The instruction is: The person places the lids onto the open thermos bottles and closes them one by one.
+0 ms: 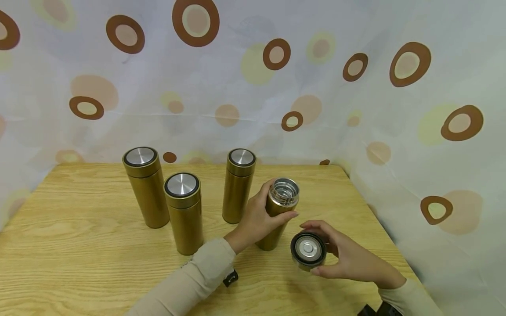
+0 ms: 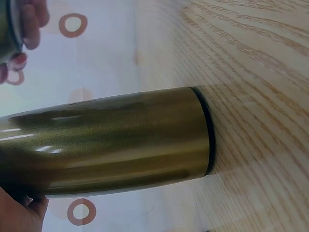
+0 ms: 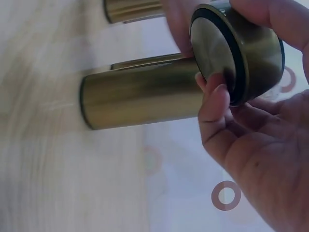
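My left hand grips an uncapped gold thermos flask around its upper body. The flask stands on the table, and its bare steel mouth and thread show at the top. In the left wrist view the flask fills the middle, its dark base against the wood. Just right of it, in the head view, my right hand holds the flask's lid by its sides, the inner face turned up toward the head camera. The right wrist view shows the lid's silver top and gold rim between thumb and fingers.
Three more gold flasks stand capped to the left: one at the far left, one nearer the front, and one behind my left hand. The wooden table meets a patterned cloth at its back and right edges.
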Action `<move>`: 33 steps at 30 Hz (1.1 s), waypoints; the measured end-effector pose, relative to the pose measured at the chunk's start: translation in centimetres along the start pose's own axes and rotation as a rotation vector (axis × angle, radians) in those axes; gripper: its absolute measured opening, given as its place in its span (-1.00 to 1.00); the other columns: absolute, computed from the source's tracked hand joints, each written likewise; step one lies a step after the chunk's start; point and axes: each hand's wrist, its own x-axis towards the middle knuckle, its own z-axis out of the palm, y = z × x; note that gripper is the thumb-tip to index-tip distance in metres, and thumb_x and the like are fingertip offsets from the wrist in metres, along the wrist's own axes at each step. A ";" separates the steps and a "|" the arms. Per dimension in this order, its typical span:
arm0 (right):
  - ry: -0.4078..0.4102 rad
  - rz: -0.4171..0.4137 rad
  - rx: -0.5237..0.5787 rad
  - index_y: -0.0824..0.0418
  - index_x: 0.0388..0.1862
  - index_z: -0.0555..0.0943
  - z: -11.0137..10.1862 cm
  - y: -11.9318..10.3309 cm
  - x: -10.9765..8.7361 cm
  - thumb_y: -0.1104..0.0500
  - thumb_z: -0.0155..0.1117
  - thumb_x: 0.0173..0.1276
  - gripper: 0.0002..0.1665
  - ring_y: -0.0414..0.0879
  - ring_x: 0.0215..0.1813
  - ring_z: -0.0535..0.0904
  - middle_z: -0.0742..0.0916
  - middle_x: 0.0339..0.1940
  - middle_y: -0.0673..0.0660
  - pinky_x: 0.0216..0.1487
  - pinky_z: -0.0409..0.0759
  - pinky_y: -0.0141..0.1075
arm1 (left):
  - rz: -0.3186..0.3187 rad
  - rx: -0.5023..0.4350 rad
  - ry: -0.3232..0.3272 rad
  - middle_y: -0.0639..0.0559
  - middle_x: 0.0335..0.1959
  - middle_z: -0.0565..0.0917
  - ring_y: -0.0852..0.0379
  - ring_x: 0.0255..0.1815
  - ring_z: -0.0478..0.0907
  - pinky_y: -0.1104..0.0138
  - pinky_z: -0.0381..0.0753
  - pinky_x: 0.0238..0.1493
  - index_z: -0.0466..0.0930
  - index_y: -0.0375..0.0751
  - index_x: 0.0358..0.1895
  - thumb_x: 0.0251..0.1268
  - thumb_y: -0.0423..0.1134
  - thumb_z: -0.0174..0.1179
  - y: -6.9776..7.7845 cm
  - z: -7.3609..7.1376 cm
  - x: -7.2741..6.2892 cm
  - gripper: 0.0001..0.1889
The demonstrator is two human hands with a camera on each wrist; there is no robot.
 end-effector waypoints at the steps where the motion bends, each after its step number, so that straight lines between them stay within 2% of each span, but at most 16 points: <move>1: 0.006 -0.018 0.039 0.31 0.35 0.19 -0.3 -0.2 0.1 0.41 0.35 0.20 -0.21 -0.17 0.17 0.50 0.53 0.17 0.21 0.08 0.57 -0.33 | 0.001 0.004 0.003 -0.07 0.11 0.58 0.09 0.08 0.57 0.23 0.57 0.07 0.18 -0.22 0.37 0.05 -0.08 0.45 0.0 0.0 0.0 -0.15; 5: 0.058 -0.058 0.191 0.38 0.26 0.20 -1.3 -0.7 0.4 0.55 0.22 0.20 -0.32 -0.14 0.12 0.51 0.54 0.12 0.18 0.03 0.59 -0.32 | -0.001 0.008 0.000 -0.05 0.12 0.58 0.11 0.09 0.57 0.25 0.57 0.08 0.17 -0.20 0.38 0.05 -0.08 0.46 0.0 0.0 0.0 -0.14; 11: 0.186 -0.116 0.378 0.22 0.35 0.23 -2.3 -1.4 0.6 0.41 0.01 0.39 -0.43 -0.15 0.16 0.49 0.49 0.20 0.06 0.07 0.57 -0.33 | 0.005 -0.015 -0.006 -0.05 0.12 0.58 0.11 0.08 0.57 0.26 0.58 0.06 0.18 -0.19 0.38 0.05 -0.10 0.46 0.0 0.0 0.0 -0.15; 15: 0.270 -0.190 0.476 0.24 0.43 0.22 -2.6 -1.9 1.3 0.35 -0.13 0.48 -0.46 -0.15 0.17 0.49 0.50 0.21 0.08 0.13 0.51 -0.34 | 0.000 -0.014 -0.003 -0.05 0.12 0.57 0.10 0.07 0.57 0.25 0.59 0.04 0.18 -0.19 0.38 0.06 -0.09 0.45 0.0 0.0 -0.1 -0.16; 17: 0.304 -0.202 0.470 0.28 0.46 0.19 -2.8 -2.3 1.5 0.37 -0.16 0.47 -0.43 -0.15 0.16 0.49 0.48 0.23 0.11 0.13 0.51 -0.36 | -0.005 -0.011 -0.002 -0.05 0.12 0.57 0.10 0.08 0.57 0.24 0.58 0.05 0.18 -0.18 0.39 0.07 -0.08 0.45 0.0 0.0 -0.1 -0.15; 20: 0.337 -0.192 0.424 0.27 0.48 0.14 -3.3 -2.8 1.8 0.37 -0.13 0.46 -0.39 -0.15 0.15 0.50 0.35 0.34 0.14 0.07 0.54 -0.39 | -0.010 -0.015 -0.009 -0.05 0.13 0.57 0.10 0.09 0.56 0.23 0.58 0.06 0.17 -0.17 0.40 0.07 -0.07 0.44 0.0 0.0 0.0 -0.15; 24: 0.367 -0.182 0.390 0.26 0.45 0.18 -3.7 -3.3 2.2 0.34 -0.07 0.46 -0.41 -0.19 0.08 0.51 0.24 0.38 0.13 -0.03 0.56 -0.42 | -0.019 -0.024 -0.012 -0.05 0.13 0.57 0.10 0.08 0.56 0.24 0.58 0.05 0.16 -0.17 0.40 0.07 -0.07 0.44 0.0 0.1 -0.1 -0.14; 26: 0.378 -0.187 0.358 0.30 0.42 0.21 -3.8 -3.6 2.5 0.35 -0.06 0.46 -0.44 -0.18 0.07 0.51 0.28 0.38 0.18 -0.06 0.58 -0.40 | -0.024 -0.027 -0.009 -0.05 0.12 0.57 0.10 0.07 0.56 0.24 0.59 0.03 0.16 -0.18 0.40 0.07 -0.08 0.44 -0.1 0.1 -0.2 -0.14; 29: 0.398 -0.174 0.277 0.34 0.43 0.23 -3.9 -4.2 3.0 0.33 -0.04 0.48 -0.45 -0.14 0.18 0.47 0.34 0.39 0.18 0.01 0.55 -0.38 | -0.018 -0.027 -0.005 -0.07 0.12 0.57 0.08 0.06 0.57 0.24 0.60 0.02 0.16 -0.19 0.40 0.08 -0.08 0.44 -0.1 0.1 -0.1 -0.14; 33: 0.428 -0.154 0.147 0.32 0.45 0.24 -4.0 -5.2 3.7 0.37 -0.02 0.48 -0.43 -0.12 0.28 0.43 0.38 0.41 0.10 0.06 0.54 -0.42 | -0.011 -0.020 -0.007 -0.09 0.12 0.56 0.07 0.06 0.57 0.24 0.60 0.01 0.15 -0.21 0.41 0.09 -0.08 0.43 -0.1 0.0 -0.1 -0.14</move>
